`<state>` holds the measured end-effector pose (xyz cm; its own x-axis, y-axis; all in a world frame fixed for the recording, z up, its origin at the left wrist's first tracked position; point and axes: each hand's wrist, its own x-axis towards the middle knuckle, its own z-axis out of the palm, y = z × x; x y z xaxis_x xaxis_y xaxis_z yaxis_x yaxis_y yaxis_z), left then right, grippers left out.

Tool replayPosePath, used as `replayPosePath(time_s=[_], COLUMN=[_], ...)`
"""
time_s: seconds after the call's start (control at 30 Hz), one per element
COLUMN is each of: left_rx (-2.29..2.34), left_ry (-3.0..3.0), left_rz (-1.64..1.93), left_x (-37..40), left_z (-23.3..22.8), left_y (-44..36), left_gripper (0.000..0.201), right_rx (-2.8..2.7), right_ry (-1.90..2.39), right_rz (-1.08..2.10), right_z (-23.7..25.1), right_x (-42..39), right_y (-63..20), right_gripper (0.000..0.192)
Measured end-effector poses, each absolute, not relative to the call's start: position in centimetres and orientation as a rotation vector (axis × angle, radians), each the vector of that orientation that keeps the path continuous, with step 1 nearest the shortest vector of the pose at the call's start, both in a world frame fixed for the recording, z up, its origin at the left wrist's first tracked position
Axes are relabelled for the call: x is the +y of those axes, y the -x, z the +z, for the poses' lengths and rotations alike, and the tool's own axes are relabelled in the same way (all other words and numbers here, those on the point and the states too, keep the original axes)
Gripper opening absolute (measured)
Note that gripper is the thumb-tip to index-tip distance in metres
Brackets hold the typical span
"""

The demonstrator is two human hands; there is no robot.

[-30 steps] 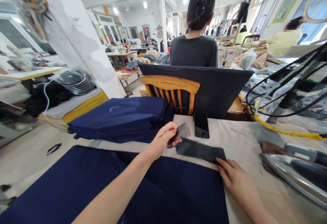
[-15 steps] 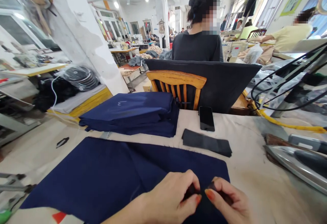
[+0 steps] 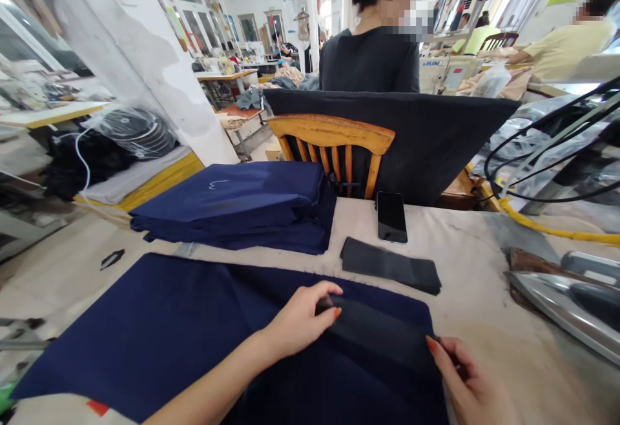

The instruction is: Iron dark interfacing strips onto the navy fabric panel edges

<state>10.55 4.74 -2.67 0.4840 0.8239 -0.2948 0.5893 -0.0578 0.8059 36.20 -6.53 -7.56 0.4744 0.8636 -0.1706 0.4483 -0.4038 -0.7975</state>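
A large navy fabric panel (image 3: 184, 328) lies flat on the padded table in front of me. A thin black strip (image 3: 382, 338) is stretched across its right end. My left hand (image 3: 300, 318) pinches the strip's left end. My right hand (image 3: 472, 389) holds the strip's right end at the panel's edge. A small stack of more black strips (image 3: 390, 265) lies just beyond the panel, apart from both hands.
A pile of folded navy pieces (image 3: 237, 208) sits at the back left. A phone (image 3: 391, 217) lies face up near the far edge. An iron (image 3: 566, 299) rests at the right with cables above. A wooden chair (image 3: 334, 150) and a seated person (image 3: 371, 57) are behind the table.
My left hand took one black strip from the stack and brought it toward me. Both hands then spread it out flat over the right end of the navy panel.
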Motion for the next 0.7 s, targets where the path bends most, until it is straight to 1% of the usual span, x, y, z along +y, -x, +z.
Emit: replayPosePath(time_s=[0.07,0.17,0.3,0.47,0.6,0.7], left_rx=[1.327,1.432,1.477,1.5,1.525,1.631], left_ry=[-1.917,-2.055,-2.109,-2.127,-2.159,-2.184], left_rz=[0.342,0.302,0.245,0.195,0.166,0.194], left_x=[5.5,6.1,6.2,6.0,5.8,5.5], left_z=[-3.3,-4.3,-5.0,-5.0,-4.8,-4.4], left_y=[-10.7,-10.9,-11.0,-10.9,-10.9,-10.5], left_gripper=[0.033,0.039,0.044,0.045,0.046,0.047], right_rx=[-1.135,-1.243,-1.393,-1.473,-1.408,-1.315], right_ry=[2.143,2.215,2.233,2.272,2.3,2.202], right_rz=[0.611,0.511,0.452,0.395,0.406,0.38], right_z=[-7.7,-8.0,-8.7,-9.4,-9.7,-8.9], right_x=[-5.7,-4.5,-3.7,-3.4,-3.2,-4.0], right_y=[-36.1,-36.2,-36.8,-37.2,-37.8,-37.8], right_gripper=[0.045,0.044,0.043,0.041,0.04,0.038])
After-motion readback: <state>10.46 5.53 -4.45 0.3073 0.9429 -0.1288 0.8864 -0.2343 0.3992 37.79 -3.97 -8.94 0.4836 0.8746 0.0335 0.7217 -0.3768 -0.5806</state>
